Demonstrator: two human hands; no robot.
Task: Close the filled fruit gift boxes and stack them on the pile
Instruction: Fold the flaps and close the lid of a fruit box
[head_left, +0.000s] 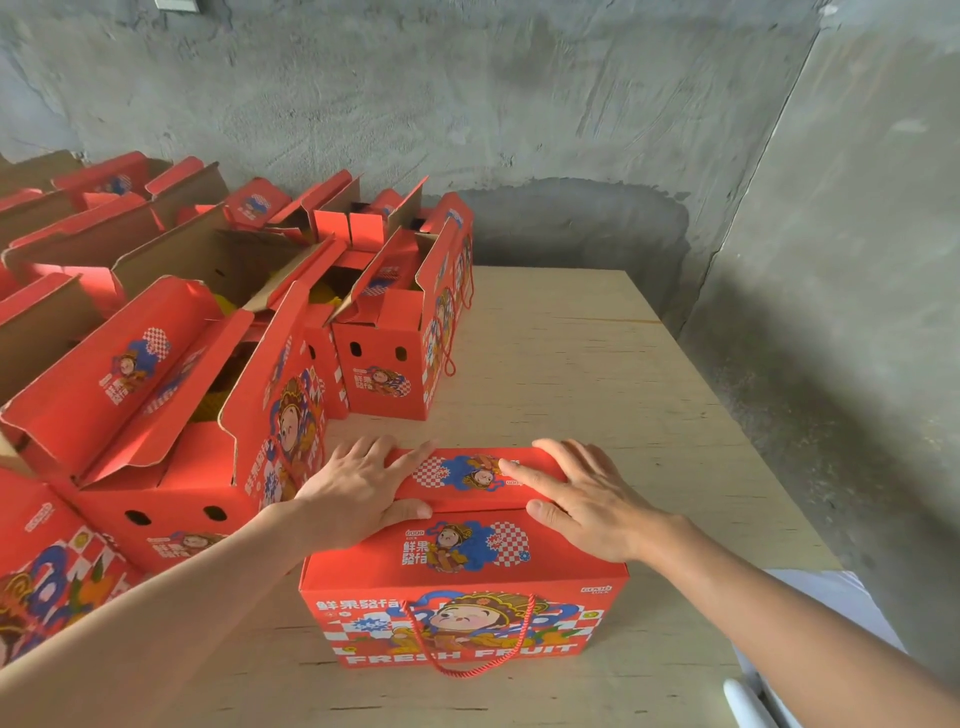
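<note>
**Flap pressed down on fruit gift box**

Head cam, plywood table (623, 374): the red gift box (467, 577) nearest me stands upright near the front edge, and both hands lie flat on its top flap (467, 475). The left hand (358, 493) covers the flap's left end and the right hand (587, 499) the right end. Fingers are straight and pressing, gripping nothing, w/ thumbs along the seam. I read that spread as a way to push the flap down evenly so it seats w/o buckling. The rope handle (467, 670) hangs loose down the front, so no carry has begun. To the left, open boxes (171, 415) stand w/ flaps up, yellow packing showing inside some, prob. next in line. I can't pick out the pile from here.
</note>
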